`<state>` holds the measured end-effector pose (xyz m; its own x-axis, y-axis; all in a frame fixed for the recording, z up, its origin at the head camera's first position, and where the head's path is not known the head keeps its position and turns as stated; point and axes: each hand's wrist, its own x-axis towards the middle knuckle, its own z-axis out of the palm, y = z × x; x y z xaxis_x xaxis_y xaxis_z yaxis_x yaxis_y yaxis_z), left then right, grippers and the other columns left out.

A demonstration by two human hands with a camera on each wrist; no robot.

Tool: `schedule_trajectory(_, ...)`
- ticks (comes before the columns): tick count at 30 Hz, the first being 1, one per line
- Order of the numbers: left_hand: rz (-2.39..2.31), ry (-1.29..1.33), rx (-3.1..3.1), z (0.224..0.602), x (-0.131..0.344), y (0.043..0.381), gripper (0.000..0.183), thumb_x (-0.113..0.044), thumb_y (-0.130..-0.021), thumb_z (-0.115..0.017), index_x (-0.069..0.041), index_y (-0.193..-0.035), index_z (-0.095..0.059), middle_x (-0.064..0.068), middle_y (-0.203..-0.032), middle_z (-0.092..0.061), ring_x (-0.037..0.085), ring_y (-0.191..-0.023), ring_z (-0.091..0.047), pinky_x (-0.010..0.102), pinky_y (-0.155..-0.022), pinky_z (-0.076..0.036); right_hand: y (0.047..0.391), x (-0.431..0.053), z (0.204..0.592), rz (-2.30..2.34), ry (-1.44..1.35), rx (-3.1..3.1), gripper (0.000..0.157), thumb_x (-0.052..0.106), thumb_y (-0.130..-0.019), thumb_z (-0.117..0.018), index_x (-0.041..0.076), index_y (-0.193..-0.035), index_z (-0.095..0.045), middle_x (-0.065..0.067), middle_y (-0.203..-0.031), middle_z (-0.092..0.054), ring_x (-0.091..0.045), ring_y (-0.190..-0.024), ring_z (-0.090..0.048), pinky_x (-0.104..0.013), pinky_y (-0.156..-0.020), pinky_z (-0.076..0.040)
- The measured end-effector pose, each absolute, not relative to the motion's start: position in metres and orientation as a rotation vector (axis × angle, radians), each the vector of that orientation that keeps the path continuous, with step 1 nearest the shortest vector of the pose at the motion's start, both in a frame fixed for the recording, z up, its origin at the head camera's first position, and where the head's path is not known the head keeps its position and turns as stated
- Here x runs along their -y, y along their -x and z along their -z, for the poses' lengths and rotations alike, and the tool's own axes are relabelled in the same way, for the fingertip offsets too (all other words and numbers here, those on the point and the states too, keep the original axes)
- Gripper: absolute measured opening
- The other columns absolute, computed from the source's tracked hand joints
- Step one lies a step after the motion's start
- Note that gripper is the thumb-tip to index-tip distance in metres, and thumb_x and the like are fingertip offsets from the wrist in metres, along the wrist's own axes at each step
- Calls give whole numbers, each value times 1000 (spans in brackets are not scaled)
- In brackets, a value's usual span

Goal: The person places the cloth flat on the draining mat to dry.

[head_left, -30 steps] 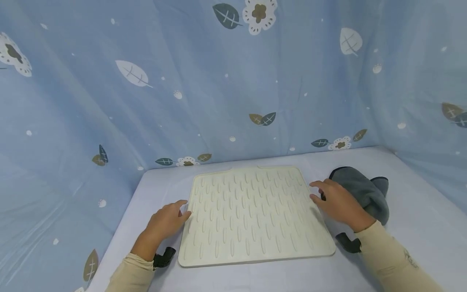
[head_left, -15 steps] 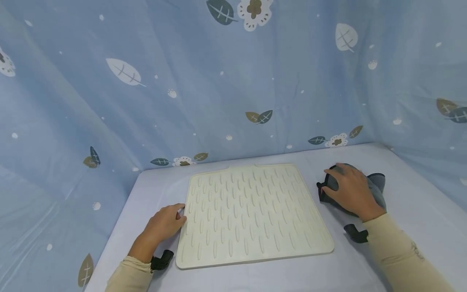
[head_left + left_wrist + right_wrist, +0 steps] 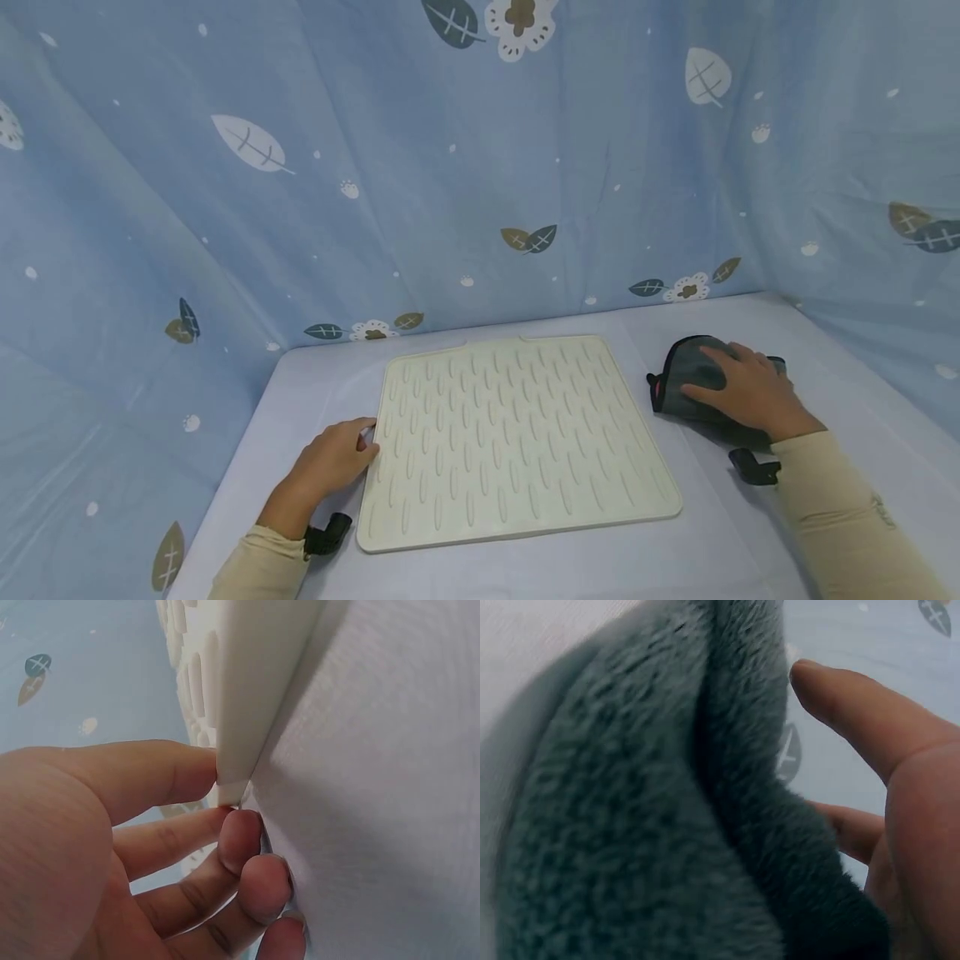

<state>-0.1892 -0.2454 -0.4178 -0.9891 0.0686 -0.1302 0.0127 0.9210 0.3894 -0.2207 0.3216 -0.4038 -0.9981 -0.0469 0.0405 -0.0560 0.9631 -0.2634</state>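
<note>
A cream-coloured mat (image 3: 517,433) with raised oval ribs lies flat on the white-covered table. At its left edge is my left hand (image 3: 330,458); the left wrist view shows the thumb (image 3: 165,776) and index fingertip touching the side of the mat (image 3: 259,682), the other fingers loosely bent on the table cover. My right hand (image 3: 750,393) is spread over a bunched dark grey plush cloth (image 3: 686,383) with black edging, right of the mat. In the right wrist view its thumb (image 3: 855,705) stands apart from the cloth (image 3: 630,810). Some right fingers are hidden behind the cloth.
A white cover (image 3: 600,567) spreads over the table. Behind and at both sides hangs a blue curtain (image 3: 420,167) printed with leaves and flowers. Black wrist mounts (image 3: 327,533) sit under both wrists.
My right hand has moved rightward from beside the mat onto the grey cloth, whose shape has shifted slightly. My left hand has come to the mat's left edge. The view has shifted slightly.
</note>
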Motion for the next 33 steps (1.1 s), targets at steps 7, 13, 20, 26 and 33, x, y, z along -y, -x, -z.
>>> schedule_trajectory(7,-608,-52,-2926,417,247,189,50,-16,-94,-65,-1,-140,-55,2,-80,-56,16,-65,-50,30,-55,-38,222,-326,409,-386,-108,3157,89,63,-91,-59,-8,-143,-44,-45,-141,-38,-69,-122,-39,-80,-88,-37)
schedule_trajectory(13,-623,-47,-2919,417,248,189,50,-16,-94,-65,-2,-140,-55,2,-81,-57,16,-66,-51,30,-55,-38,223,-331,416,-422,-139,3157,87,61,-93,-58,-8,-144,-43,-46,-142,-36,-68,-125,-36,-76,-93,-37)
schedule_trajectory(20,-634,-67,-2917,418,246,192,49,-15,-94,-65,-2,-140,-55,2,-80,-56,16,-65,-50,30,-55,-39,219,-342,421,-504,-213,3156,86,59,-93,-60,-5,-147,-40,-47,-145,-29,-68,-128,-31,-78,-96,-33)
schedule_trajectory(26,-630,-64,-2918,418,245,192,48,-16,-94,-65,-3,-139,-56,2,-78,-56,16,-65,-50,30,-55,-38,215,-350,423,-560,-213,3172,92,57,-89,-66,-4,-150,-33,-50,-147,-19,-71,-128,-27,-79,-95,-32)
schedule_trajectory(33,-617,-43,-2918,418,247,191,50,-17,-94,-66,-3,-140,-55,2,-79,-56,16,-65,-50,30,-55,-38,211,-352,424,-562,-244,3167,93,55,-89,-68,-6,-150,-33,-49,-147,-23,-68,-129,-28,-79,-97,-31)
